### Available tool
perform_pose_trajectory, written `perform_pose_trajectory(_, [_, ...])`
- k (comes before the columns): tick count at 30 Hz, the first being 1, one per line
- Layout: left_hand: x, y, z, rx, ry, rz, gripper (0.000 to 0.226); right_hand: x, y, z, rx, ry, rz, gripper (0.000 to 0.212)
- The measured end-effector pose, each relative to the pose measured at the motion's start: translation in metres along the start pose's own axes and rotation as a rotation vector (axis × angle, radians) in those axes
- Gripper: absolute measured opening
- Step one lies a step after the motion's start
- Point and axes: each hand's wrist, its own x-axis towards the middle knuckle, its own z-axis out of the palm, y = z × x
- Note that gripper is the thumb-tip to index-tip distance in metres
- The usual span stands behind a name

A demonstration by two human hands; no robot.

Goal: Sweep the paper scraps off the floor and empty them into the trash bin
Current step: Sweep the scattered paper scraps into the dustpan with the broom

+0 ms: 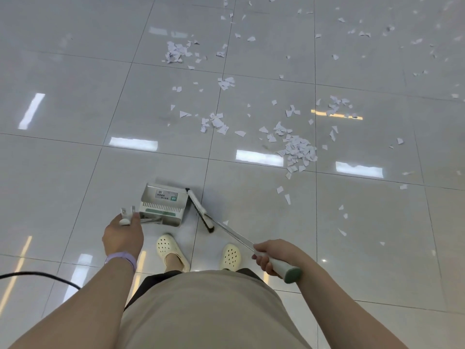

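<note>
The left hand (123, 231) has its grip curled round the dustpan (162, 204) handle; the right hand (268, 255) grips the broom (200, 210), just beside the dustpan. Paper scraps (298, 151) lie on the floor (75, 96) beyond the dustpan.

Your dustpan (162, 206), a pale metal box with a comb edge and a label, hangs tilted just beyond your left fingers (125, 219), which curl round its handle top. The broom (201, 210), white-backed with dark bristles on a thin metal shaft, slants away from your right fingers (261, 258), which wrap its grey-green grip. White paper scraps (298, 149) lie scattered and heaped on the floor, well beyond both.
</note>
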Motion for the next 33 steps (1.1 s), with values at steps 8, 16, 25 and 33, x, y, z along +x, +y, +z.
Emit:
perform_pose_trajectory(8, [-0.002,-0.016,-0.001,-0.034,0.027,-0.152,0.035,0.021,0.025,-0.077,0.068,0.316,-0.171,0.024])
perform_pose_trajectory(16, [-0.005,-0.012,0.0,-0.005,-0.073,-0.061,0.038,0.025,-0.043,-0.113,0.131,0.412,-0.289,0.024])
perform_pose_trajectory(25, [-0.014,-0.012,-0.006,-0.074,-0.108,0.001,0.024,0.038,-0.068,-0.079,0.215,0.561,-0.395,0.019])
perform_pose_trajectory(33, [-0.015,-0.041,-0.024,-0.115,-0.028,0.0,0.027,0.033,-0.059,-0.052,0.328,0.575,-0.513,0.013])
